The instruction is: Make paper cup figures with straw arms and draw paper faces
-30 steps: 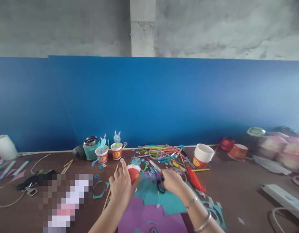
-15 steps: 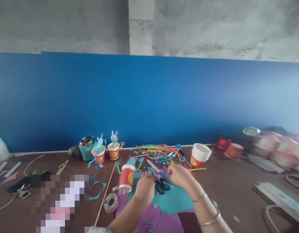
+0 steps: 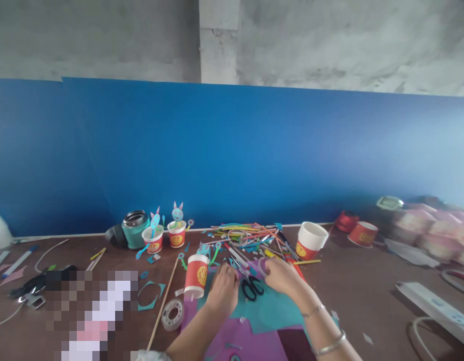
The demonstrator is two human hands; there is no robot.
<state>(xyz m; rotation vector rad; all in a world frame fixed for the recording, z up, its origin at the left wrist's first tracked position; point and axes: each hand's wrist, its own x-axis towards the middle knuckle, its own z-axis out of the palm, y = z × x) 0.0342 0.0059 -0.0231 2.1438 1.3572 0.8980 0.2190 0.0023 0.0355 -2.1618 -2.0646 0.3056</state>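
Note:
My left hand (image 3: 223,291) is over the blue paper sheet (image 3: 273,313), fingers bent and drawn together; what they grip, if anything, is hidden. Just left of it a red paper cup (image 3: 196,277) stands upside down, with a blue cat-like paper figure (image 3: 203,249) and green arms behind it. My right hand (image 3: 280,274) pinches close to a purple curved piece (image 3: 261,267), too small to make out. Between the hands lie black-handled scissors (image 3: 252,289) and a red-and-white marker (image 3: 236,254). Purple paper (image 3: 254,346) extends below the blue sheet.
Two cups with paper cats (image 3: 176,234) stand at the back left beside a teal flask (image 3: 136,230). A tape roll (image 3: 172,315) and a wooden stick (image 3: 163,304) lie left. Colourful strips (image 3: 247,234) are piled behind; stacked cups (image 3: 311,239) and a power strip (image 3: 438,306) are right.
My right hand has shifted slightly right and down, away from my left hand. My left hand has moved a little left and stays bent. The cups and scissors look almost unmoved.

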